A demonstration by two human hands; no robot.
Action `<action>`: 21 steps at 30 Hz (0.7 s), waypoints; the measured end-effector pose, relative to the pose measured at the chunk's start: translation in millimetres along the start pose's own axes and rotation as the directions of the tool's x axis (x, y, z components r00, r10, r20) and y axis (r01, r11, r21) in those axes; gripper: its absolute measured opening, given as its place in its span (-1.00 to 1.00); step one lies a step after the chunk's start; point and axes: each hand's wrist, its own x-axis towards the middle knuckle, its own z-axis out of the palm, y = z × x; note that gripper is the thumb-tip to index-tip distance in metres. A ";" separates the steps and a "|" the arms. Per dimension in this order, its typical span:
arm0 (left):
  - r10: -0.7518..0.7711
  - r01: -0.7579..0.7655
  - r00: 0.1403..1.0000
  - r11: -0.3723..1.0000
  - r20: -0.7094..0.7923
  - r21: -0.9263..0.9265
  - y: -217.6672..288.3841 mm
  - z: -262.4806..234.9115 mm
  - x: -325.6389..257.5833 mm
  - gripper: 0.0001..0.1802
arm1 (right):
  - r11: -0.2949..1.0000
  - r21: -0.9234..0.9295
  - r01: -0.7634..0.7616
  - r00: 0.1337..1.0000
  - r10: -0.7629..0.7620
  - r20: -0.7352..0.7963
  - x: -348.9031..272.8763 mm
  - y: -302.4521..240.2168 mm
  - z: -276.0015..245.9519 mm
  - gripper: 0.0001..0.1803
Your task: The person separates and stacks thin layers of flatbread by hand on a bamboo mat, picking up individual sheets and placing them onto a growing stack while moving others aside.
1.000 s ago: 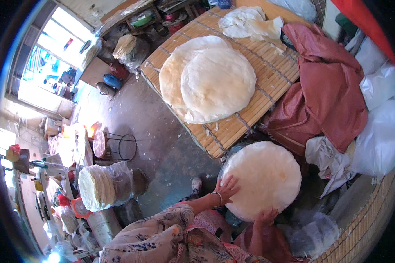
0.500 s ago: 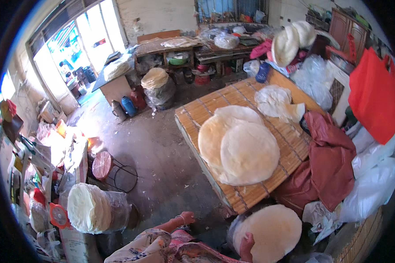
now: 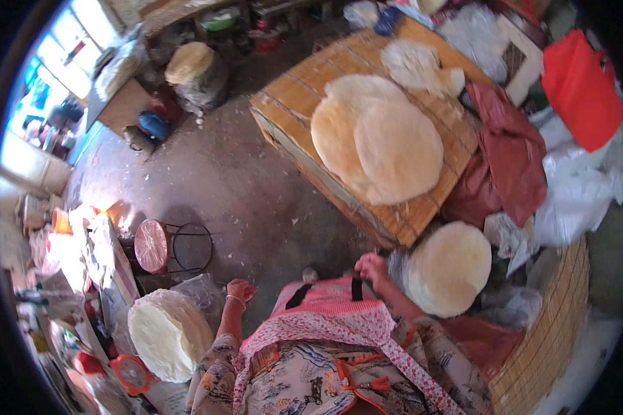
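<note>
My left hand [image 3: 241, 290], a bracelet on its wrist, hangs over the floor with its fingers curled in and nothing visible in them. The nearest thing to it is a stack of thin round pale sheets like flatbreads [image 3: 166, 335], partly in clear plastic. My right hand [image 3: 372, 268] has loosely bent fingers, partly apart, and appears to hold nothing. It is just left of another round flatbread stack [image 3: 450, 270], which it does not seem to grip. Beyond, large overlapping flatbreads [image 3: 398, 152] lie on a slatted wooden table [image 3: 291, 114], with a crumpled pale piece [image 3: 415, 66] behind them.
A round-topped stool [image 3: 152, 245] stands on the dark floor [image 3: 256, 207] to my left. Farther back are a plastic-wrapped flatbread stack [image 3: 194, 69] and a blue flask [image 3: 154, 124]. Maroon cloth [image 3: 509, 152], a red bag [image 3: 581, 90] and white plastic bags [image 3: 581, 180] crowd the right.
The view has tipped down, showing more of my patterned clothes and pink apron. My right hand has moved from over the near right stack to its left side. My left hand stays lowered, curled.
</note>
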 end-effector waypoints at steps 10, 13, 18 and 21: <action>-0.060 0.042 0.962 0.996 0.267 0.073 78.0 58.1 15.2 -0.92 | 0.946 0.320 0.052 0.919 0.080 -0.386 63.3 -55.4 -77.5 -0.65; -0.070 0.012 0.958 0.979 0.280 0.204 123.8 98.5 21.2 -0.92 | 0.884 0.437 0.167 0.875 0.072 -0.479 98.1 -65.1 -96.6 -0.61; -0.071 -0.045 0.959 0.919 0.275 0.392 179.2 190.5 16.4 -0.92 | 0.700 0.626 0.344 0.833 0.080 -0.548 165.3 -51.5 -125.6 -0.51; -0.111 -0.051 0.956 0.850 0.272 0.525 192.3 241.6 31.1 -0.93 | 0.608 0.707 0.360 0.813 0.167 -0.558 197.5 -43.4 -140.6 -0.44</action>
